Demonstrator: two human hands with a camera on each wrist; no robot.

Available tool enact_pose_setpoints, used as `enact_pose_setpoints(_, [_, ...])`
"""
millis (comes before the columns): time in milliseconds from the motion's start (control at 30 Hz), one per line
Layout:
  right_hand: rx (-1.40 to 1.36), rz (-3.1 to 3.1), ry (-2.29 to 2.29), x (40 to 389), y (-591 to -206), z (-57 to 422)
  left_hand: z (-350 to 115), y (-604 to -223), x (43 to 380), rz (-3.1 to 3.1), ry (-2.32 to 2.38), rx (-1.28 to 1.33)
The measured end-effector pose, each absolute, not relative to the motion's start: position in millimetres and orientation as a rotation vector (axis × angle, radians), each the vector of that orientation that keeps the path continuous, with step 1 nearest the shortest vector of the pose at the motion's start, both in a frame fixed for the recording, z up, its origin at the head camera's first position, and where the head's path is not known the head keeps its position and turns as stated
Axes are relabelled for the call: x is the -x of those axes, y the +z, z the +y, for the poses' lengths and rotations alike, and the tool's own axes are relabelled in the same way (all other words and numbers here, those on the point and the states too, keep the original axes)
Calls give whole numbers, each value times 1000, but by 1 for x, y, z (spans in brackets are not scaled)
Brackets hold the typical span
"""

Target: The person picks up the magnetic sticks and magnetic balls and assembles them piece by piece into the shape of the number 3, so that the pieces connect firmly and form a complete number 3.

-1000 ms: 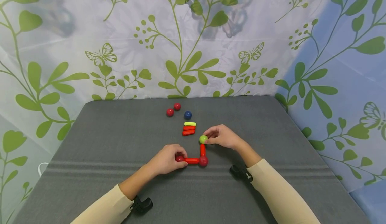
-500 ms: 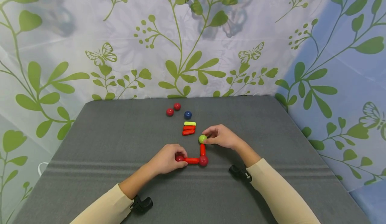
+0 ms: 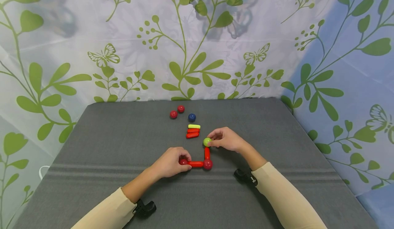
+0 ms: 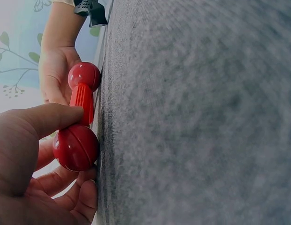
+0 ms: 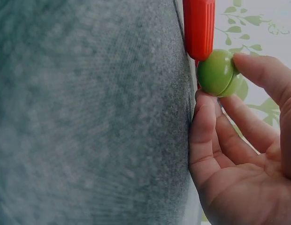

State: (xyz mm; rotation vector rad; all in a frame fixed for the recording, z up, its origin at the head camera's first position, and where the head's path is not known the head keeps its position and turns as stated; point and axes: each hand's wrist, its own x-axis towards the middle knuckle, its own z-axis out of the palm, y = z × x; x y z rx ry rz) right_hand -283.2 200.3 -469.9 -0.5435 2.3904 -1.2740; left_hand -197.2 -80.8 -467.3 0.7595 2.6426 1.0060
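Note:
An L of red rods and balls lies in front of the person. My left hand (image 3: 173, 163) grips the red ball (image 4: 76, 147) at its left end, the thumb reaching onto the red rod (image 3: 196, 164) beside it. That rod meets another red ball (image 3: 207, 164) at the corner. From the corner a second red rod (image 3: 207, 153) runs away to a green ball (image 3: 207, 142). My right hand (image 3: 227, 139) pinches this green ball between thumb and fingers; in the right wrist view the ball touches the rod's end.
Beyond the L, a yellow-green rod (image 3: 194, 126) and two red rods (image 3: 193, 133) lie side by side on the grey table (image 3: 123, 129). Farther back are a blue ball (image 3: 192, 117) and two red balls (image 3: 173, 114). A leaf-patterned curtain (image 3: 129, 51) hangs behind the table.

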Motion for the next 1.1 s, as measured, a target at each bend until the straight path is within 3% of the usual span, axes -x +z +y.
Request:
enact_pose_setpoints(300, [602, 2406, -1278, 283, -470, 201, -82, -471, 199, 2636, 1010, -749])
enact_pose_setpoints(633, [128, 2544, -1212, 258, -463, 191, -80, -470, 199, 2642, 1016, -763])
enact_pose_setpoints(1100, [113, 2492, -1104, 249, -464, 180, -82, -469, 199, 2663, 997, -781])
